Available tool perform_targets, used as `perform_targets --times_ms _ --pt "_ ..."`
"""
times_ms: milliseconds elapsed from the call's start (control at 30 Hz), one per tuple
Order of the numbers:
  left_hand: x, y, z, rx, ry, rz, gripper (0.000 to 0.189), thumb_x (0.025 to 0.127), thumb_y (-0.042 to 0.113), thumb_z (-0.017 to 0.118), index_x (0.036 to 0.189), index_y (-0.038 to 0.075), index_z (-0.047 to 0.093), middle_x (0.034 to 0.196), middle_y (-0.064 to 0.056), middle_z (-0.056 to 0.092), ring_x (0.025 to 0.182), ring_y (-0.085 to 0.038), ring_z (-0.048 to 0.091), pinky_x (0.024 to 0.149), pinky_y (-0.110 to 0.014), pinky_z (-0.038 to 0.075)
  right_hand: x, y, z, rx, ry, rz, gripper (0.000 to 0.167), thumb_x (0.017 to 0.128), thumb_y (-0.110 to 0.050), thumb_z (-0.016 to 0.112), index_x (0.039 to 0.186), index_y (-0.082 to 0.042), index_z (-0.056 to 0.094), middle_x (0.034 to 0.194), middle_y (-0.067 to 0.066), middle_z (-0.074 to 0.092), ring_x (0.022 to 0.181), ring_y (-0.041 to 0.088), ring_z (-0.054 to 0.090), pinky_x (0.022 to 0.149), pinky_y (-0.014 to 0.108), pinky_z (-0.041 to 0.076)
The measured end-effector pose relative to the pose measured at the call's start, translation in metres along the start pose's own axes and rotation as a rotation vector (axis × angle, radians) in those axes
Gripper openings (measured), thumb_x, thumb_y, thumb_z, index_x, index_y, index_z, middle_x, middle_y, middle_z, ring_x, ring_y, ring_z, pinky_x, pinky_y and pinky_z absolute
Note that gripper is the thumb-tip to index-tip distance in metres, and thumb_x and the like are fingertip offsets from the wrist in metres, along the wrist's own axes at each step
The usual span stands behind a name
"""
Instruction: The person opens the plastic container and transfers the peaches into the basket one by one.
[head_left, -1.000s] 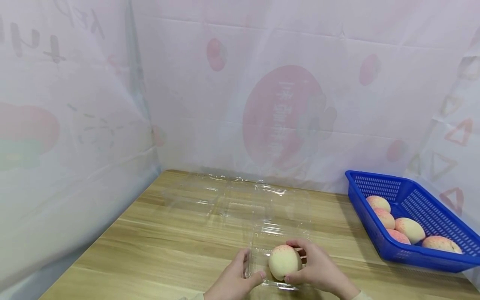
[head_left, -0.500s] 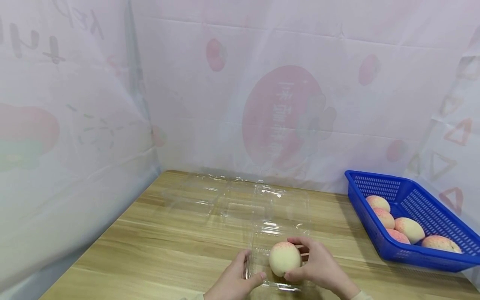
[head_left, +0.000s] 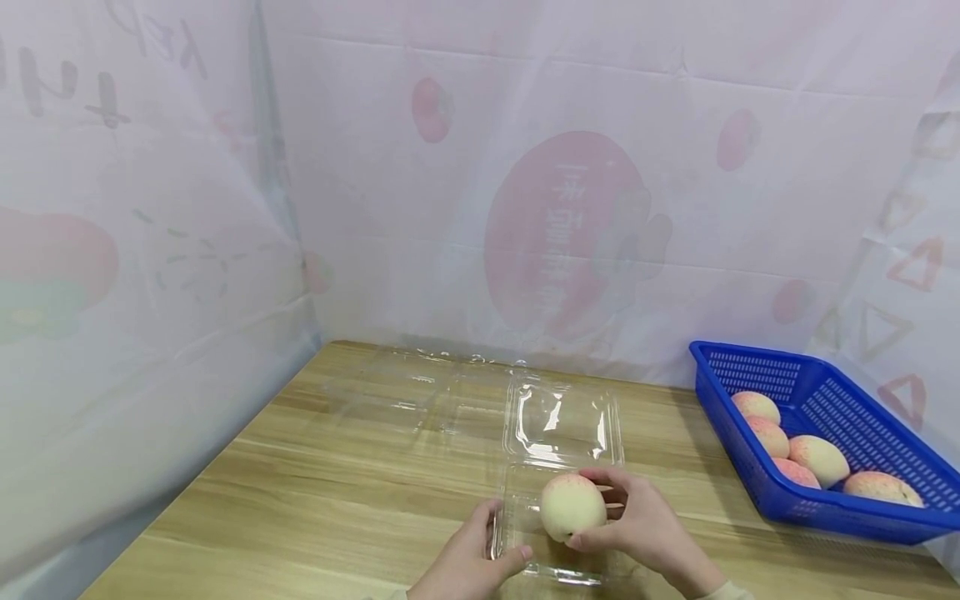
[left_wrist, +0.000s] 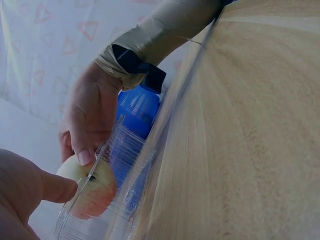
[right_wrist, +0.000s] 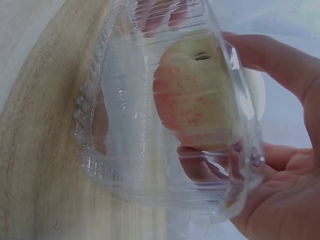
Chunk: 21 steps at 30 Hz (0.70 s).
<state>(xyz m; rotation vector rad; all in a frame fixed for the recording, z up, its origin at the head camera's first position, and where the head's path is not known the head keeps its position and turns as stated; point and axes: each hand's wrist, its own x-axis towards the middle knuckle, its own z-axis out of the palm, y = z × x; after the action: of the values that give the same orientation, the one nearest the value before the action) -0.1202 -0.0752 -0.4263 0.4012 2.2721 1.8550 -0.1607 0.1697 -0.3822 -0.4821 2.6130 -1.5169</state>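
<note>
A peach (head_left: 572, 507), pale yellow with a pink blush, is in my right hand (head_left: 645, 529). The thumb and fingers grip its right side, inside the base of a clear plastic clamshell box (head_left: 562, 575). Its hinged lid (head_left: 562, 421) lies back, away from me. At the box's left wall, my left hand (head_left: 468, 558) holds the edge with its thumb (left_wrist: 60, 187) over the rim. Seen through the box wall (right_wrist: 122, 150) in the right wrist view, the peach (right_wrist: 192, 95) has fingers below it. Whether it touches the box floor I cannot tell.
At the right stands a blue perforated basket (head_left: 723, 442) with several peaches (head_left: 821, 460) in it. More clear plastic boxes (head_left: 397, 387) lie at the back left of the wooden table (head_left: 300, 500). Printed white cloth (head_left: 375, 208) hangs behind and at both sides.
My right hand and the peach have shifted slightly away from me and to the right. The box's lid has changed its tilt and now catches more light. The left hand has stayed in place.
</note>
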Motion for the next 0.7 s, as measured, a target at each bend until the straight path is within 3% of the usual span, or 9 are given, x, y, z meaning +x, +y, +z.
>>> perform_targets --times_ms 300,500,700 --pt "-0.0005 -0.0012 0.0023 -0.081 0.007 0.054 0.072 0.088 0.016 0.074 0.14 -0.012 0.033 0.137 -0.036 0.045 0.124 -0.051 0.046 0.098 -0.061 0.041 0.0005 0.001 -0.0025 0.028 -0.001 0.014 0.075 0.061 -0.011 0.093 0.128 -0.001 0.059 0.119 0.011 0.064 0.097 0.023 0.064 0.078 0.037 0.055" --pt "-0.001 0.0003 0.0023 -0.08 0.015 0.07 0.073 0.087 0.014 0.075 0.141 -0.012 0.032 0.138 -0.036 0.043 0.123 -0.051 0.047 0.096 -0.058 0.044 0.0002 0.0019 -0.0037 0.038 -0.004 0.012 0.074 0.063 -0.012 0.093 0.128 -0.001 0.059 0.119 0.01 0.065 0.097 0.022 0.065 0.078 0.036 0.055" --pt "-0.002 0.0014 0.0022 -0.077 0.022 0.075 0.073 0.087 0.015 0.075 0.14 -0.013 0.033 0.134 -0.036 0.047 0.121 -0.051 0.048 0.095 -0.058 0.045 0.0 0.0015 -0.0051 0.117 -0.014 0.004 0.072 0.066 -0.007 0.09 0.129 0.002 0.057 0.121 0.015 0.064 0.1 0.026 0.064 0.08 0.033 0.055"
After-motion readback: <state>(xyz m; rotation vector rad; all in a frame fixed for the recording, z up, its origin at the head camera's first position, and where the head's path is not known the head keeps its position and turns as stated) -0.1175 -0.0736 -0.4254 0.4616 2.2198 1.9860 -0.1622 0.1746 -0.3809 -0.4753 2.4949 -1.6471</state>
